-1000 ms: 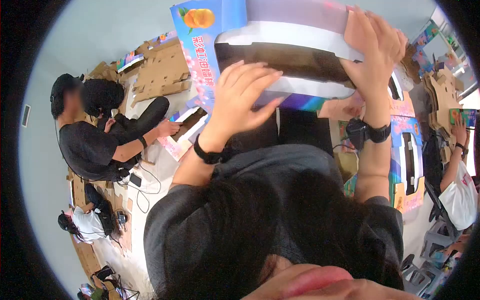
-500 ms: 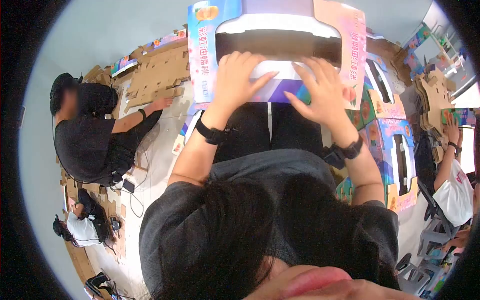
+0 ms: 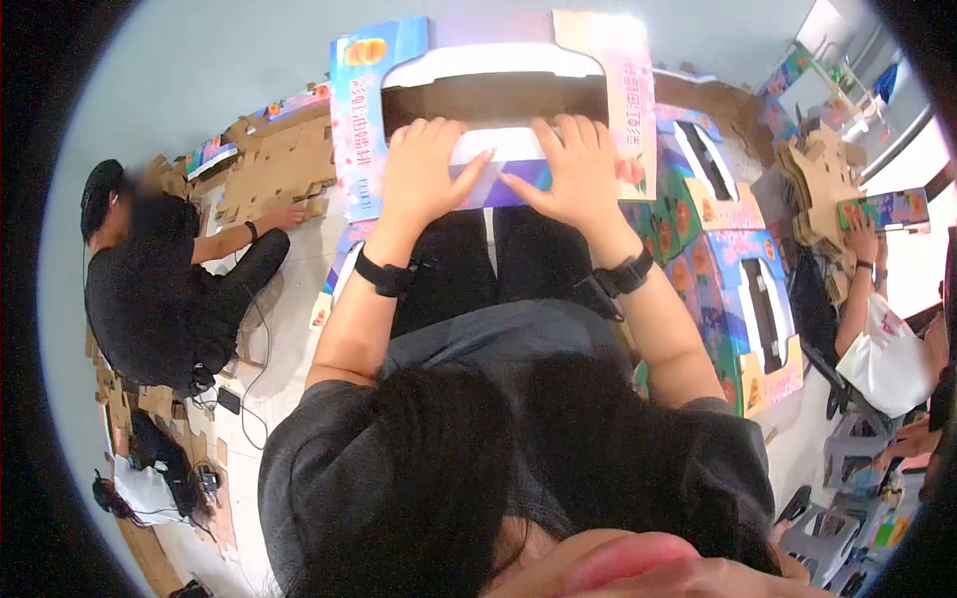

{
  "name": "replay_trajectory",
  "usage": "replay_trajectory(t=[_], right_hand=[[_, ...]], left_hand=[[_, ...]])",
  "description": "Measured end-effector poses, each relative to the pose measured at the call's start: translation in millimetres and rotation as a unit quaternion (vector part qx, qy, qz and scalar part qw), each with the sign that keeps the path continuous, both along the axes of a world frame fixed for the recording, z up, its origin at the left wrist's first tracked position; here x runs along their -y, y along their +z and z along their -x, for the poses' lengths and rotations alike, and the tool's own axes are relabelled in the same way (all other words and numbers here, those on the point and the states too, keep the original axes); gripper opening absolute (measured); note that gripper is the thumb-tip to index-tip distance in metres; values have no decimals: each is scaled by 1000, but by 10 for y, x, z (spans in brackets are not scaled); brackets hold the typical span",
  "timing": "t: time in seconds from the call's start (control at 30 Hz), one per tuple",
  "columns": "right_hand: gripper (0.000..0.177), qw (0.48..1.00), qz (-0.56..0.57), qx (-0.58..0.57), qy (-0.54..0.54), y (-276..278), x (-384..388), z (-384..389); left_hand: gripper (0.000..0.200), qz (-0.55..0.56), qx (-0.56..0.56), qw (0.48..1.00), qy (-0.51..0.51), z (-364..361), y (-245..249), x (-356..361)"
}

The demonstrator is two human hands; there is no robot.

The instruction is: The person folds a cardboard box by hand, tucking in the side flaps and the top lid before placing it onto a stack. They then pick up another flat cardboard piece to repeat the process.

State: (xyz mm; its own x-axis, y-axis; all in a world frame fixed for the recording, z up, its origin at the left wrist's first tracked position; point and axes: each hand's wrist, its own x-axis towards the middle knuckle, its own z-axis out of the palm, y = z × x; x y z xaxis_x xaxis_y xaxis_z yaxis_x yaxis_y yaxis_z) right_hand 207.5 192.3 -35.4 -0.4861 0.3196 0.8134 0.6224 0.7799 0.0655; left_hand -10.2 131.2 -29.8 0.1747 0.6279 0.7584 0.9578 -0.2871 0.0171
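Observation:
In front of me stands a printed cardboard fruit box (image 3: 356, 149), blue on its left panel and peach-coloured on its right. A wide opening with white edges shows its brown inside. My left hand (image 3: 423, 171) is closed over the near edge of this opening, fingertips at the rim and thumb stretched along the purple front. Beside it, my right hand (image 3: 580, 171) grips the same edge, its thumb pointing in toward the left one. A white flap (image 3: 493, 146) shows between the two hands. What the fingertips touch inside is hidden.
Finished-looking fruit boxes (image 3: 743, 249) stand to my right. Flat brown cardboard (image 3: 274, 171) lies on the floor at left, near a seated person in black (image 3: 145, 289). Another person in white (image 3: 887, 359) handles a box (image 3: 887, 209) at far right. Grey stools (image 3: 822, 538) stand at lower right.
Both hands have settled onto the near edge, with the right hand's fingers now curled over it. The box and surroundings appear shifted left in view.

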Motion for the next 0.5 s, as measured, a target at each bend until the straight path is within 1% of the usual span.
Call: replay_trajectory(t=[0.13, 0.33, 0.4, 0.5], right_hand=[[80, 1000, -5, 9, 12, 12, -75, 46], [94, 998, 30, 54, -3, 81, -173, 140], [99, 997, 34, 74, -6, 122, -118, 154], [104, 991, 42, 112, 62, 156, -53, 108]], left_hand=[[35, -10, 26, 1000, -12, 53, -11, -51], [35, 68, 63, 996, -5, 190, 7, -226], [33, 77, 78, 994, -11, 216, 8, -240], [34, 62, 75, 995, -29, 258, 7, -244]])
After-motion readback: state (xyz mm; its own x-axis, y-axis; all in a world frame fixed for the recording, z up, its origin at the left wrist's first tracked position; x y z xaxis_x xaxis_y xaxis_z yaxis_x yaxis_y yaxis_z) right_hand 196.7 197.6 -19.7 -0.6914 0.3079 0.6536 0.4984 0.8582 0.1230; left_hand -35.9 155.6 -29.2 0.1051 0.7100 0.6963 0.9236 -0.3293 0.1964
